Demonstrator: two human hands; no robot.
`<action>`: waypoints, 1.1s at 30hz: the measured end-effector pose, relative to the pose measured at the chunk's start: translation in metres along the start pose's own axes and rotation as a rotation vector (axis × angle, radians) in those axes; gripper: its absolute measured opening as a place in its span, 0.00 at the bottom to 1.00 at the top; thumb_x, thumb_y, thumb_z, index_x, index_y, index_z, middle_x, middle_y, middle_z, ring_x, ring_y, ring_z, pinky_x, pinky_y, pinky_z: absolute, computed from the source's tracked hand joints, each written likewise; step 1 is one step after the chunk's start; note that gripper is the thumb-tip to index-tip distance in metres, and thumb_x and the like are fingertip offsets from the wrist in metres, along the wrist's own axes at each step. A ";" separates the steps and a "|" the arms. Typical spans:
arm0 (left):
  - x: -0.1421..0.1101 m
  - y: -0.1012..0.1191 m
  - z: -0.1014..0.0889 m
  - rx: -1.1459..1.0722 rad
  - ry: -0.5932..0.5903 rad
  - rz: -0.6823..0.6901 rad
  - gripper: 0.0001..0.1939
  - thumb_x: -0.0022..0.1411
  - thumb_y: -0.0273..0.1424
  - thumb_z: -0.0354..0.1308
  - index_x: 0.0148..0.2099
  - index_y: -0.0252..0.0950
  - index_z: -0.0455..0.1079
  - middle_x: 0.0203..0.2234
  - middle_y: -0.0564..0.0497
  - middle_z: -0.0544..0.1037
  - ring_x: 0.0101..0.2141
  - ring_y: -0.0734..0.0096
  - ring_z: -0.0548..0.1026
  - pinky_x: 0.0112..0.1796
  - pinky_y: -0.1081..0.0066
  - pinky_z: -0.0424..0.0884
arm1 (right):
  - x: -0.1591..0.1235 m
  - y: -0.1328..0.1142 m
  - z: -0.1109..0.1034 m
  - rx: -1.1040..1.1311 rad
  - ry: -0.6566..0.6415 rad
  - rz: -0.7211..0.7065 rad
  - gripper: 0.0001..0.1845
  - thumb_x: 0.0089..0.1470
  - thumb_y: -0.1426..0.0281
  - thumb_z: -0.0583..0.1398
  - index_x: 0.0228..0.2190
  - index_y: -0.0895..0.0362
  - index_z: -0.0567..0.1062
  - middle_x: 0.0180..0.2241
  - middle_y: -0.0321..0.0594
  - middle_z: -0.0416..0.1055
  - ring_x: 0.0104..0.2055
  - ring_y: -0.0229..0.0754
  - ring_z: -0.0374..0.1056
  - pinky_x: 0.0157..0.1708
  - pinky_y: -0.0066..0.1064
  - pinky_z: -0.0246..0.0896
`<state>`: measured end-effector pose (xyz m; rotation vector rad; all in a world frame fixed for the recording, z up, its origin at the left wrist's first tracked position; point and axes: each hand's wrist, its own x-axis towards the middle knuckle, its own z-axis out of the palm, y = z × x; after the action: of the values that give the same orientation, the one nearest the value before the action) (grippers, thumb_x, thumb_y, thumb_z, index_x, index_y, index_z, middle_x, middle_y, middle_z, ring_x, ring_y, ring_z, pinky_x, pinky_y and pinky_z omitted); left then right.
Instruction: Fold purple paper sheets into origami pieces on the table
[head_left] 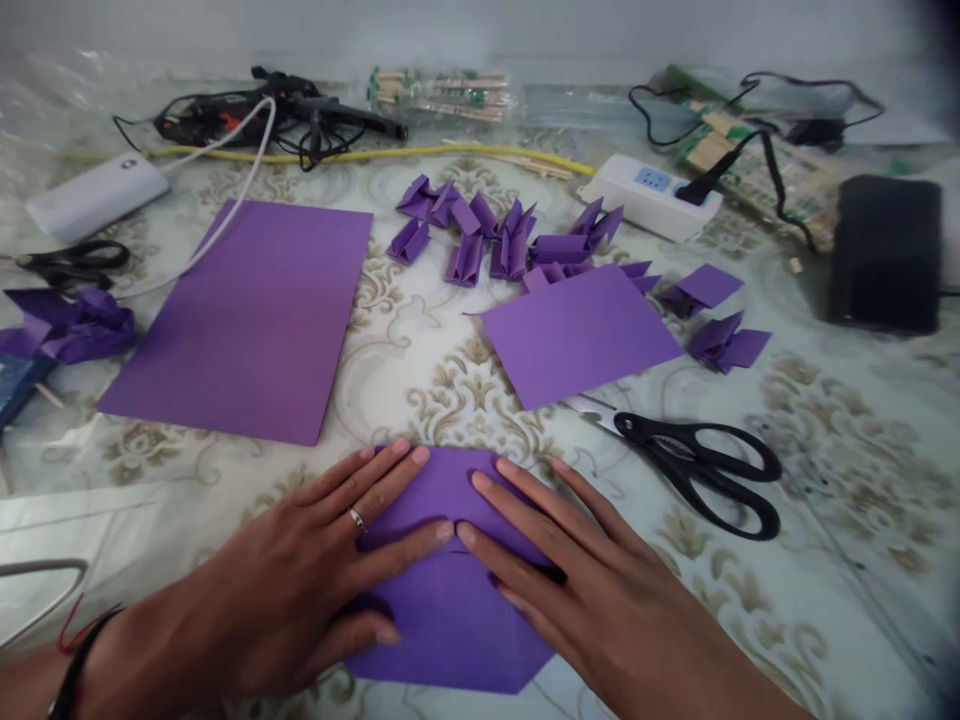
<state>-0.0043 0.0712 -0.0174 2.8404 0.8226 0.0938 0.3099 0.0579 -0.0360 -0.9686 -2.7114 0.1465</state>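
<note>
A folded sheet of purple paper point(450, 620) lies flat on the table at the front middle, some of its corners angled. Across its left side rests my left hand point(322, 560), fingers stretched out and a ring on one of them. My right hand point(577, 560) lies over the right side with its fingers spread. The two index fingertips nearly meet near the paper's middle. Both palms cover parts of its side edges. Just beyond my right hand are black-handled scissors point(697, 460), their blades partly under a smaller purple sheet point(581, 335).
A large purple sheet point(255, 320) lies at left. Several folded purple paper pieces point(514, 240) sit behind the smaller sheet. Crumpled purple paper point(75, 325) and other scissors point(75, 258) are far left. A white power strip point(652, 195) with a yellow cord point(360, 153) stands at the back.
</note>
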 end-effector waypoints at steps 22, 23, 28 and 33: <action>-0.006 0.015 -0.004 -0.026 0.068 -0.125 0.34 0.75 0.36 0.59 0.78 0.40 0.58 0.81 0.37 0.46 0.75 0.42 0.59 0.67 0.52 0.69 | -0.005 0.001 0.006 0.073 0.022 0.033 0.19 0.77 0.64 0.56 0.62 0.48 0.79 0.69 0.41 0.72 0.79 0.48 0.50 0.80 0.51 0.31; -0.007 0.015 -0.003 -0.034 0.067 -0.132 0.34 0.76 0.37 0.58 0.79 0.41 0.57 0.81 0.38 0.44 0.75 0.42 0.59 0.66 0.51 0.69 | -0.005 0.001 0.005 0.078 0.019 0.036 0.19 0.77 0.64 0.56 0.63 0.48 0.78 0.70 0.41 0.71 0.80 0.47 0.50 0.80 0.50 0.31; -0.009 0.009 -0.005 -0.067 0.038 -0.118 0.34 0.80 0.42 0.54 0.82 0.49 0.50 0.82 0.41 0.39 0.77 0.39 0.55 0.69 0.47 0.64 | -0.008 0.004 -0.001 0.100 -0.014 0.035 0.21 0.77 0.65 0.55 0.66 0.50 0.75 0.74 0.43 0.65 0.81 0.45 0.46 0.80 0.46 0.31; -0.005 0.005 -0.010 -0.058 0.059 -0.078 0.30 0.81 0.42 0.52 0.80 0.50 0.57 0.82 0.43 0.39 0.78 0.45 0.50 0.74 0.50 0.53 | -0.022 0.010 -0.012 0.090 -0.080 0.000 0.25 0.76 0.74 0.52 0.68 0.54 0.73 0.75 0.45 0.62 0.82 0.45 0.38 0.80 0.44 0.28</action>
<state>-0.0075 0.0658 -0.0065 2.7597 0.9268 0.1880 0.3357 0.0514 -0.0313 -0.9563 -2.7499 0.3112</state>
